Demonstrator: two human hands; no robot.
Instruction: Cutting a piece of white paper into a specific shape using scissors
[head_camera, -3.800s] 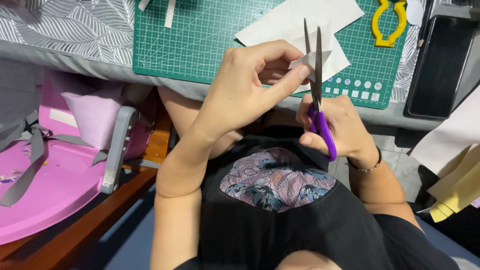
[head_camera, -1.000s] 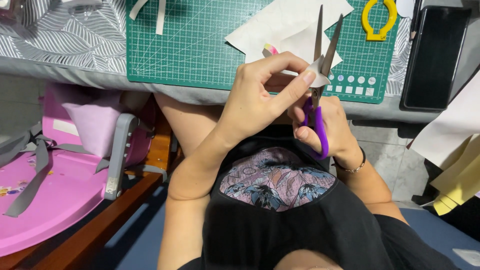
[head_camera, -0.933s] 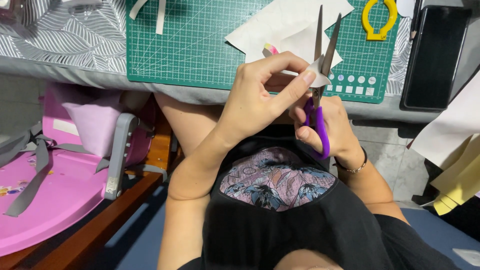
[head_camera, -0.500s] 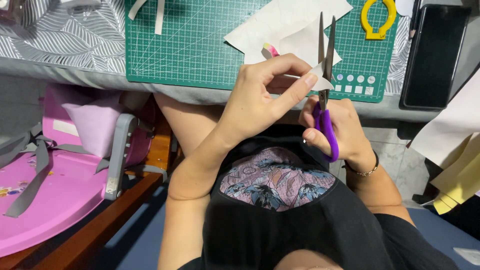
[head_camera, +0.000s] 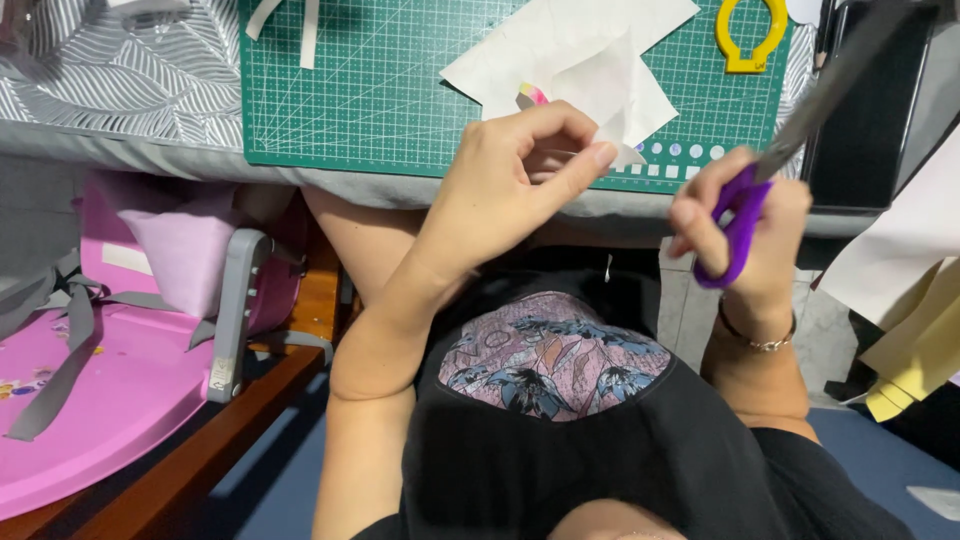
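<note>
Pinching a small white paper scrap (head_camera: 625, 152), left hand (head_camera: 510, 180); right hand (head_camera: 745, 225) gripping blurred purple-handled scissors (head_camera: 790, 140).

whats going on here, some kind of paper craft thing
A person sits at a table edge with a green cutting mat on it. Their left hand pinches a small white paper piece between thumb and fingers, just above their lap. Their right hand holds purple-handled scissors off to the side, blades pointing up and away from the paper, blurred. More white paper sheets and a yellow ring-shaped tool lie on the mat.
</note>
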